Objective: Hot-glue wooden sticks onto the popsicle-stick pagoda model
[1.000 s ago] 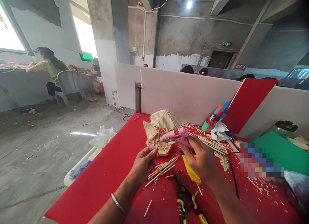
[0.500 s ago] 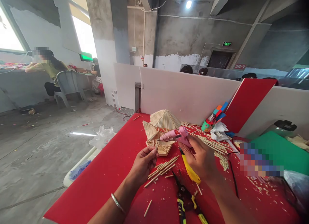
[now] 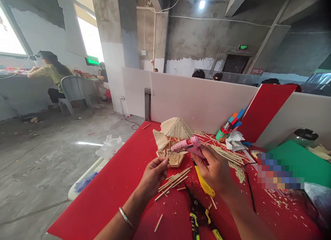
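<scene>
My left hand [image 3: 155, 171] pinches a short wooden stick [image 3: 167, 155] upright between thumb and fingertips. My right hand [image 3: 216, 166] is wrapped round the handle of a pink glue gun [image 3: 186, 145], whose nozzle points left at the top of that stick; whether they touch I cannot tell. Just behind both stands a small pavilion model [image 3: 177, 128] built of pale sticks, its lower part partly covered by the glue gun and my left fingers. Several loose sticks [image 3: 173, 181] lie on the red table [image 3: 124, 185] between my forearms.
Pruning shears [image 3: 196, 202] with black and yellow handles and a yellow utility knife [image 3: 204, 183] lie near my right wrist. Behind it are a stick pile [image 3: 227, 153] and a green can [image 3: 221, 134] of tools. A white partition [image 3: 196, 98] borders the table's back. Another person [image 3: 55, 73] sits far left.
The glue gun has shifted very slightly left, its nozzle nearer the stick's tip. My left hand keeps its place and grip.
</scene>
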Tool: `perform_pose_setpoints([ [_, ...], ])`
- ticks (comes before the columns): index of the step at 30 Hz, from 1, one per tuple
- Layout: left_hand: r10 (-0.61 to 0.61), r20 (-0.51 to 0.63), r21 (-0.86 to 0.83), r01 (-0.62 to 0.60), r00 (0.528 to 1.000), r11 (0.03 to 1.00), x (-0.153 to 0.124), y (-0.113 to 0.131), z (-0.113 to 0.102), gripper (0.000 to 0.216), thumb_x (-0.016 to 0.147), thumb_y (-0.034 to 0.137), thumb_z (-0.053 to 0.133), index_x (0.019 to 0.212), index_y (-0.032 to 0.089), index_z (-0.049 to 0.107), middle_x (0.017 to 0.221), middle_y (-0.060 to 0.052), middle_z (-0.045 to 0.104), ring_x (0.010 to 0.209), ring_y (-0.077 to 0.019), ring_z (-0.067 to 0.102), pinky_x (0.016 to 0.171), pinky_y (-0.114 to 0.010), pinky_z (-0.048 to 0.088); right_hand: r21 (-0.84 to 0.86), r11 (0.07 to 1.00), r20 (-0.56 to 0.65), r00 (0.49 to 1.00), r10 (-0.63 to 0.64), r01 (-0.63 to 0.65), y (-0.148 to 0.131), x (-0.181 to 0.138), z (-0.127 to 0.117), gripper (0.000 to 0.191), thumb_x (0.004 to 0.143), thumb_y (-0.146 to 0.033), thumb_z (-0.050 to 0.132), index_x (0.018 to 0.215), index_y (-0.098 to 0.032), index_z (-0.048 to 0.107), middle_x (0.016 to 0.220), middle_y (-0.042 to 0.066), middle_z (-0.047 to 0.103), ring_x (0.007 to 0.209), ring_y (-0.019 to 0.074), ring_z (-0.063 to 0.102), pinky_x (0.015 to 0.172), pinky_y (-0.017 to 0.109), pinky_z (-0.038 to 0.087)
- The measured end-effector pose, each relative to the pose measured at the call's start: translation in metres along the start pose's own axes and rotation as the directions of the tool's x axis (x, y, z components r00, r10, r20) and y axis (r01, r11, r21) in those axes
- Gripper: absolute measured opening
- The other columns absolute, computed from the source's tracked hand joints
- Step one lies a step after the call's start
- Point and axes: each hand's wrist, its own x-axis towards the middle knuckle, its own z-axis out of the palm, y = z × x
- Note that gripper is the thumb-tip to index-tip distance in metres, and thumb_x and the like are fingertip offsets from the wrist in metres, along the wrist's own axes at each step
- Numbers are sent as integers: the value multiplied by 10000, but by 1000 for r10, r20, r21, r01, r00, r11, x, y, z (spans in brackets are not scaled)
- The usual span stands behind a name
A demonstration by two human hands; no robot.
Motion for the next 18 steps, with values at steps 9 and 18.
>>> perform_pose_setpoints([
  [9,-19,-13,-31,19,1000,999,0,1,1,399,519,335,910,757,148,650,603,6,627,484,-33,485,460,-129,372,16,1000,-32,999,-14,15,0,0,-1,255,946,-338,537,1138,-185,603,905,55,675,793,172,644,689,288,495],
  [18,-16,-7,-15,16,1000,1000,-1,1,1,412,521,357,906,753,147,639,598,10,620,469,-30,467,425,-126,327,14,1000,-9,1000,-25,25,1,-1,0,263,944,-332,544,1156,-188,603,906,47,675,790,167,642,686,281,487],
])
